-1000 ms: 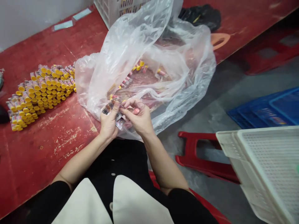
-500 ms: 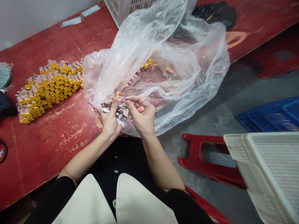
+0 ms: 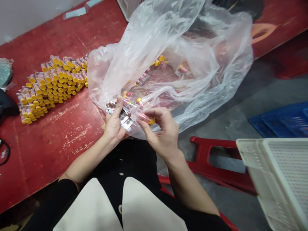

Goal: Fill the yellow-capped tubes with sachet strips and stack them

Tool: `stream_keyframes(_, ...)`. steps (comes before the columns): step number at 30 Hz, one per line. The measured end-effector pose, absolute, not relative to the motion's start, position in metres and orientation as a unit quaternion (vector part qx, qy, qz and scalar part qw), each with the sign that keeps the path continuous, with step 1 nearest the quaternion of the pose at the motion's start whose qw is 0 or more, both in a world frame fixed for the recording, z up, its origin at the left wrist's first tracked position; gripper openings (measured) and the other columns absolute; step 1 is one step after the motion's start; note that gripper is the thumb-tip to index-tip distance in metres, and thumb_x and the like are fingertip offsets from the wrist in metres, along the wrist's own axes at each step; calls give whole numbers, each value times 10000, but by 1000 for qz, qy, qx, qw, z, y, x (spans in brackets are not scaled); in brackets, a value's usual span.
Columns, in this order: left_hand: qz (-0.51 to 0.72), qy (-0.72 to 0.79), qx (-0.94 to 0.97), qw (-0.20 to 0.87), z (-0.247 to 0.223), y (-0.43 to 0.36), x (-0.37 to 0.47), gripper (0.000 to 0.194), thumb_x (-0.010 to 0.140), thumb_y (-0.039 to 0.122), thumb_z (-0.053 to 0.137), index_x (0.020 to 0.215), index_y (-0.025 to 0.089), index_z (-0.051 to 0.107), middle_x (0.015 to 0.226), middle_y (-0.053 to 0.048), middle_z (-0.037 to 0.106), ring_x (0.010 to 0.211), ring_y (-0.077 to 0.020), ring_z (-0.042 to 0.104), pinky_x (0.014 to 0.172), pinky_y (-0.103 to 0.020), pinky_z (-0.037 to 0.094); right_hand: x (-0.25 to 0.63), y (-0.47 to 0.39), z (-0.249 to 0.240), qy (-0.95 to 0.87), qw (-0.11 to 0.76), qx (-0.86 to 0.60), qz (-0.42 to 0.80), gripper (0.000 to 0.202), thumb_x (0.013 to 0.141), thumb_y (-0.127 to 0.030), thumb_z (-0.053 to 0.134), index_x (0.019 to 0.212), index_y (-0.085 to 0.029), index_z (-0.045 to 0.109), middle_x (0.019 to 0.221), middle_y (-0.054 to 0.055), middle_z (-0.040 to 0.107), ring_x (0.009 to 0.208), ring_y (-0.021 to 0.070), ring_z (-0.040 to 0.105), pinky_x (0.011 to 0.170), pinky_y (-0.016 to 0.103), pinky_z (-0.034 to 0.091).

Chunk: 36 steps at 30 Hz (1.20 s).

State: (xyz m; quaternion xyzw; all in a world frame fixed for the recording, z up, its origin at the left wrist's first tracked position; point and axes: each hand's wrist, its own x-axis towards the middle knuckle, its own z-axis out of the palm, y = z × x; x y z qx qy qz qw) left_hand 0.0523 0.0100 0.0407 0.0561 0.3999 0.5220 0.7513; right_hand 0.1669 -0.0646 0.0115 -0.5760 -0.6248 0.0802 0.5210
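Observation:
My left hand point(image 3: 115, 123) is closed around several small shiny printed packets point(image 3: 125, 119), which fan out below the thumb. Between the thumb and fingers of my right hand point(image 3: 165, 130) is a small pink tube with a yellow cap point(image 3: 147, 118), its cap end toward the palm. Both hands are at the near edge of a large clear plastic bag point(image 3: 187, 93) that lies spread on the table. Inside the bag lie loose yellow-capped tubes point(image 3: 139, 102). To the left, many wrapped tubes with yellow ends point(image 3: 53, 85) are stacked in a pile.
The red table point(image 3: 79, 128) has worn patches. A white crate point(image 3: 128, 8) and an orange handle point(image 3: 263, 32) are at the far side. On the right are a red stool point(image 3: 216, 170), a white perforated crate point(image 3: 269, 179) and a blue crate point(image 3: 281, 120).
My right hand has moved right and toward me, away from the left, and the yellow-capped tube now shows in its fingers. My left hand still holds the packets. The view has shifted slightly.

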Motion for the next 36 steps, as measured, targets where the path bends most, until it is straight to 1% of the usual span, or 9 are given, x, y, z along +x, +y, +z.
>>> stream_keyframes(6, 539, 390, 152, 731, 32, 4, 51, 476, 543, 378, 1003, 849, 188, 691, 803, -16, 752, 882, -224, 747, 854, -331, 574, 166, -69, 27, -633, 533, -560, 32, 222, 881, -209, 763, 1098, -248, 735, 1005, 67, 772, 888, 210, 720, 770, 351, 600)
stream_keyframes(11, 531, 440, 138, 711, 27, 10, 45, 443, 570, 402, 994, 862, 211, 720, 892, -37, 764, 875, -218, 720, 753, -318, 555, 165, -75, 24, -520, 628, -564, 133, 213, 872, -274, 777, 1085, -274, 770, 1006, 68, 765, 948, 244, 727, 869, 431, 611)
stream_keyframes(17, 533, 416, 145, 722, 26, 11, 45, 405, 629, 410, 967, 895, 208, 737, 973, -51, 777, 933, -228, 721, 768, -322, 565, 160, -72, 12, -454, 664, -549, 227, 197, 866, -352, 781, 1045, -271, 764, 1027, 68, 724, 849, 203, 697, 741, 368, 609)
stream_keyframes(21, 553, 401, 161, 712, 24, 6, 48, 373, 624, 303, 966, 887, 177, 735, 918, -29, 773, 981, -217, 735, 887, -326, 566, 153, -59, 3, -341, 684, -522, 379, 354, 864, -521, 748, 1134, -301, 686, 882, 12, 632, 654, 123, 572, 505, 248, 480)
stream_keyframes(24, 555, 396, 163, 713, 22, 2, 51, 342, 624, 219, 941, 886, 153, 732, 877, -19, 768, 983, -205, 745, 941, -328, 547, 149, -43, -3, -245, 663, -469, 531, 516, 693, -653, 836, 986, -254, 692, 656, -62, 454, 503, 71, 386, 380, 189, 290)
stream_keyframes(27, 556, 396, 146, 716, 19, -1, 51, 299, 651, 197, 916, 881, 155, 730, 874, -9, 768, 907, -183, 752, 938, -335, 553, 147, -32, -6, -212, 653, -493, 534, 488, 565, -578, 926, 768, -206, 684, 544, -98, 361, 449, 33, 261, 371, 179, 218)
stream_keyframes(30, 568, 394, 132, 710, 19, 0, 49, 324, 616, 231, 949, 827, 167, 712, 807, 14, 750, 785, -155, 729, 891, -330, 576, 148, -31, -5, -244, 648, -520, 499, 409, 567, -481, 943, 636, -179, 677, 573, -67, 459, 467, 29, 341, 393, 180, 258)
stream_keyframes(33, 576, 394, 137, 703, 20, 2, 47, 377, 556, 263, 987, 769, 184, 686, 775, 20, 738, 757, -147, 707, 846, -311, 580, 151, -34, -5, -273, 628, -519, 511, 361, 627, -483, 916, 656, -181, 720, 558, -63, 467, 453, 34, 346, 384, 183, 268)
stream_keyframes(36, 573, 395, 139, 705, 20, 2, 46, 418, 525, 281, 1003, 782, 183, 689, 770, 27, 731, 703, -122, 679, 760, -274, 559, 152, -33, -8, -302, 636, -533, 470, 324, 610, -444, 933, 735, -199, 761, 605, -48, 531, 504, 55, 418, 409, 184, 322)
